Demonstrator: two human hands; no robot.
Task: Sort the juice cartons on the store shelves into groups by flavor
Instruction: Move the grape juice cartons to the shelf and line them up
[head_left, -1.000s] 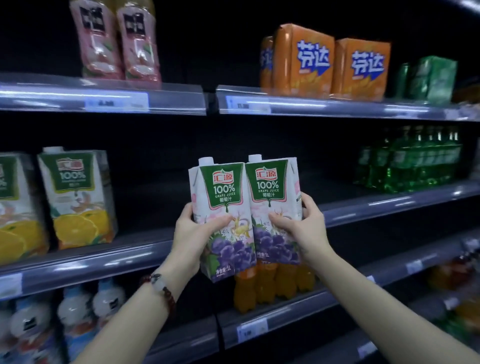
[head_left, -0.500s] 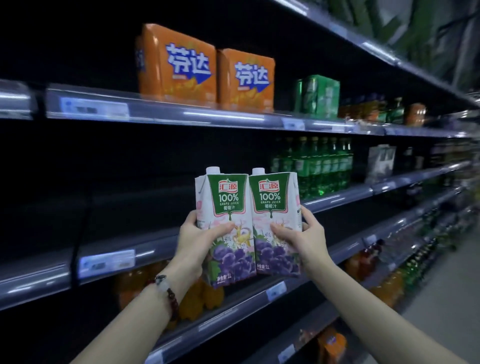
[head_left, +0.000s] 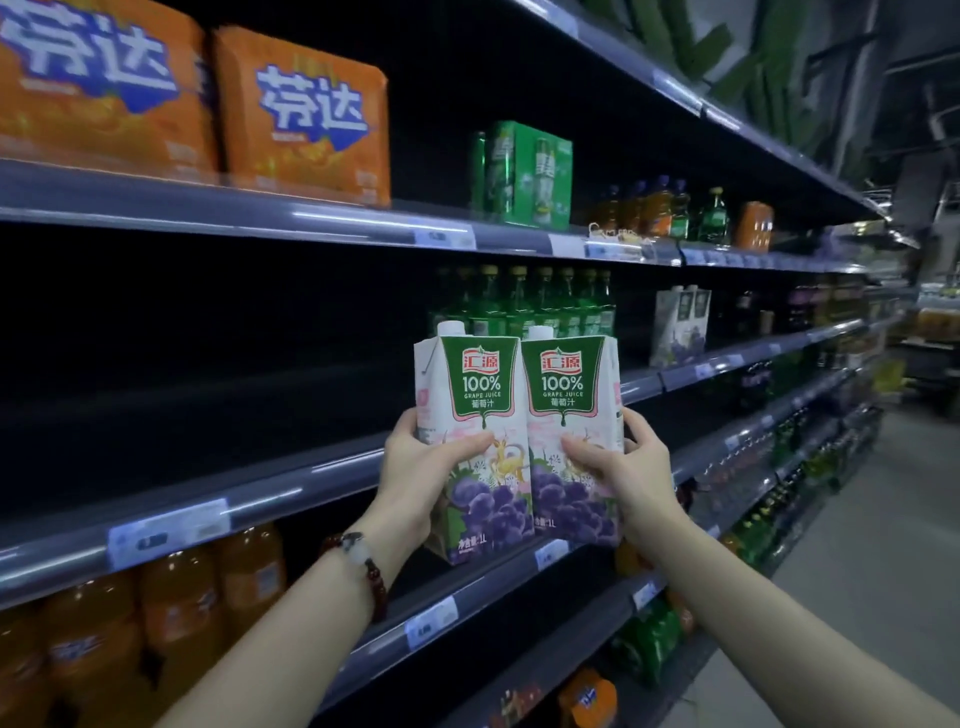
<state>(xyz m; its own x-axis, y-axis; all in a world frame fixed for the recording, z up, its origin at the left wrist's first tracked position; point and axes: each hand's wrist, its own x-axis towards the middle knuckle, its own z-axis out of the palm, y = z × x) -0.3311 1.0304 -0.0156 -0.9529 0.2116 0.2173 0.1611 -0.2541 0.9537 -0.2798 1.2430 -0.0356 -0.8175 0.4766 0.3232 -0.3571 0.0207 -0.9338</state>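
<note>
I hold two grape juice cartons upright and side by side in front of the shelves. My left hand (head_left: 427, 472) grips the left grape carton (head_left: 475, 410). My right hand (head_left: 626, 480) grips the right grape carton (head_left: 571, 405). Both cartons are white with a green label and purple grapes, and each has a white cap. Further right on the middle shelf (head_left: 748, 358) stand more grape cartons (head_left: 678, 325), small and dim. The orange juice cartons are out of view.
Orange soda packs (head_left: 304, 114) and a green can pack (head_left: 522, 174) sit on the upper shelf. Green bottles (head_left: 524, 301) stand behind my cartons. Orange bottles (head_left: 171, 603) fill the lower shelf at left. The middle shelf (head_left: 208, 499) left of my hands is dark. An aisle floor (head_left: 883, 519) runs to the right.
The view has swung right along the shelves with both cartons still held together; the orange juice cartons at left dropped out of sight and the far grape cartons came into view.
</note>
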